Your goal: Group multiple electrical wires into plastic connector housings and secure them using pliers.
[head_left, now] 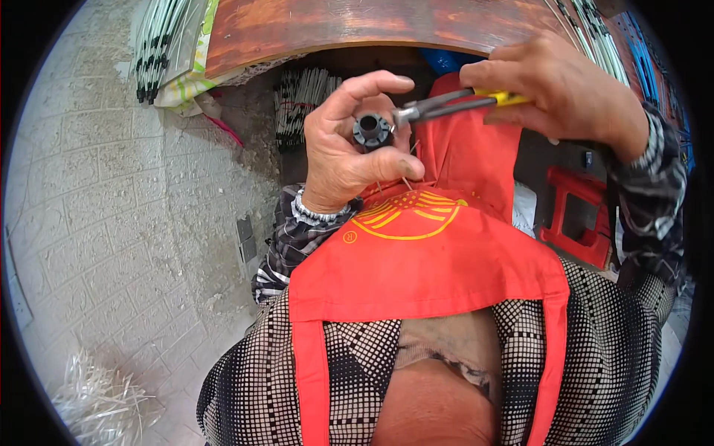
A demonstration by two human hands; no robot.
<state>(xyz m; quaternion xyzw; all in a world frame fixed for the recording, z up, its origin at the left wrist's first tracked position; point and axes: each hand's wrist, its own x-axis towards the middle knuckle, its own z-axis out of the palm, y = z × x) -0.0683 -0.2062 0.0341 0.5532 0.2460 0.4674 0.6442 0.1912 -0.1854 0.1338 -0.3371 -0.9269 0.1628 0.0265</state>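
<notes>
My left hand [333, 152] curls its fingers and thumb around a black round hub [364, 135] with a notched rim and a hole in its middle. Thin metal wires or rods [407, 183] stick out below that hand; how they join the hub is hidden. A pair of pliers [440, 106] with dark arms and yellow handle parts is gripped in my right hand [569, 93], fingers closed around the handles. The metal jaws of the pliers meet the hub's right side; whether they pinch a wire there is too small to tell.
A reddish-brown wooden table [357, 26] spans the top. Bundles of thin rods [158, 48] hang at its left end, with more rods [301, 104] beneath it. A red plastic stool [576, 215] stands at right. My red apron [424, 267] lies under my hands.
</notes>
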